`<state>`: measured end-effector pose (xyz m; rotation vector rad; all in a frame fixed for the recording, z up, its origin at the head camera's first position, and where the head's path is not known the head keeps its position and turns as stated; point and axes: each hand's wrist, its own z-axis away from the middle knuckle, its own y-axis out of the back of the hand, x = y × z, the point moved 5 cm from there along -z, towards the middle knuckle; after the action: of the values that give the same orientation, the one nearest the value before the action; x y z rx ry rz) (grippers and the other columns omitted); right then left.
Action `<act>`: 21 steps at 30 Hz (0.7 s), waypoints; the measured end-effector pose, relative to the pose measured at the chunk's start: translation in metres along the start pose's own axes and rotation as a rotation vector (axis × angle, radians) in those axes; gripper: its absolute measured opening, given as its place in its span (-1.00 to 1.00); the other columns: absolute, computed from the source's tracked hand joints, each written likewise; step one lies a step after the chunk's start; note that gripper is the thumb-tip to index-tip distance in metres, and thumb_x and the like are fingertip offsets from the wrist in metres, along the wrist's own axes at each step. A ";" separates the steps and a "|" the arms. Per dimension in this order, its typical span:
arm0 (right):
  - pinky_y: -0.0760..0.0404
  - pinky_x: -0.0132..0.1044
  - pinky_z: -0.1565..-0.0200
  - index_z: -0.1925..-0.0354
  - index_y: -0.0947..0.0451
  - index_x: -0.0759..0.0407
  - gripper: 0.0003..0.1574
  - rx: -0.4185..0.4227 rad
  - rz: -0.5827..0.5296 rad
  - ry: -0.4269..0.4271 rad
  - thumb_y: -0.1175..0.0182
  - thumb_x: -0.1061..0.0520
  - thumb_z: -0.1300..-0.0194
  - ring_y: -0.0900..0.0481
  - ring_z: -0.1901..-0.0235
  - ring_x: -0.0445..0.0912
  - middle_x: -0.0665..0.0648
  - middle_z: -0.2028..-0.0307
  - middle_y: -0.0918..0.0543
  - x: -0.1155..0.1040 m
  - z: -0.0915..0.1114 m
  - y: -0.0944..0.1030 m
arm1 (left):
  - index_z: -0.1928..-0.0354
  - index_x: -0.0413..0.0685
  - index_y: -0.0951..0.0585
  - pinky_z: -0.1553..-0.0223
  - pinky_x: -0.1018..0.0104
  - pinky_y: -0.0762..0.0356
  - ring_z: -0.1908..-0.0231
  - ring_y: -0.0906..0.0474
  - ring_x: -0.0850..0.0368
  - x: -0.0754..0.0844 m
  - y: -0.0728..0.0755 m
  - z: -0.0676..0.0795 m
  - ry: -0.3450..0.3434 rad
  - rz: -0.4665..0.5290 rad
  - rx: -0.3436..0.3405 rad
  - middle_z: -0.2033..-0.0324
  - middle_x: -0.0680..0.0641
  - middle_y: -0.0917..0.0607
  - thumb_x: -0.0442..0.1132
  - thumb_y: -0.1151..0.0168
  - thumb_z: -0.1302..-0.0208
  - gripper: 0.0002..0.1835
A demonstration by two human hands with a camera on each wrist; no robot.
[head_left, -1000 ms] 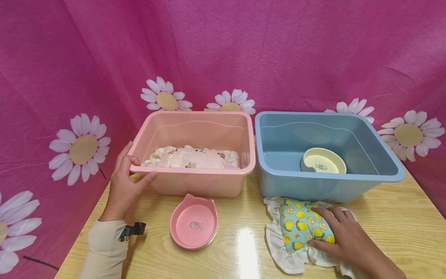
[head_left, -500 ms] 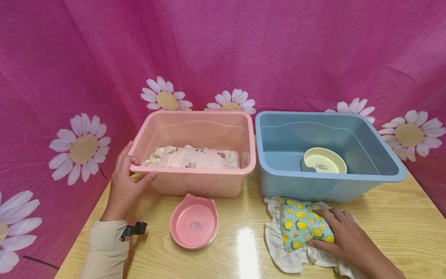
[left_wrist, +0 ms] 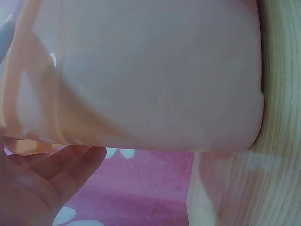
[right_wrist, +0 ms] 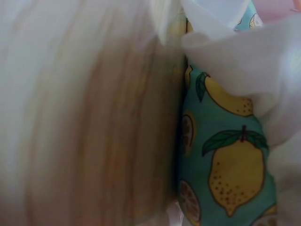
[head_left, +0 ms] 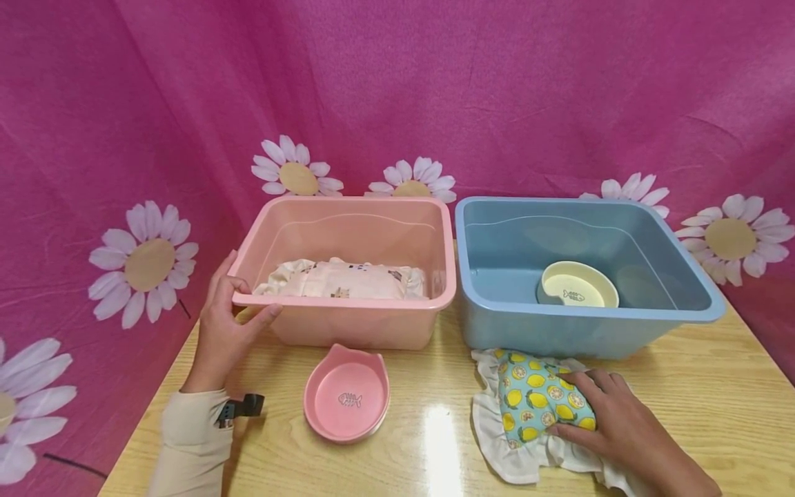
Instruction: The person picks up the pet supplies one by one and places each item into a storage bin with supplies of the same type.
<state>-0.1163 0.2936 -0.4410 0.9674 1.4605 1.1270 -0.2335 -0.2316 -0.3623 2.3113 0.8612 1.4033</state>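
A turquoise, white-frilled cushion point(head_left: 537, 399) is patterned with yellow lemons; one tub point(head_left: 354, 326) is coloured plain pink, another tub point(head_left: 546, 335) blue.

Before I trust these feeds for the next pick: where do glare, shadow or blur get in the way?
Head view: bright and mostly crisp, but a white glare streak marks the table right of the pink bowl; left wrist view: dim and hazy, with a diagonal shadow on the pink bin; right wrist view: dark, the table blurred, the lemon-print cushion clearer.
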 end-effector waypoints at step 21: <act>-0.49 0.04 0.26 0.12 -0.45 -0.06 -0.16 0.071 0.009 0.060 -0.15 -0.56 0.24 -0.36 0.14 0.02 0.09 0.14 -0.46 -0.003 -0.001 0.004 | 0.28 -0.04 -0.32 -0.08 0.09 -0.34 -0.24 -0.13 0.17 0.000 -0.001 0.000 0.011 0.006 0.014 -0.31 0.23 -0.13 -0.09 -0.46 0.17 -0.48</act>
<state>-0.1164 0.2912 -0.4361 0.9982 1.5544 1.1255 -0.2339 -0.2312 -0.3629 2.3208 0.8707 1.4185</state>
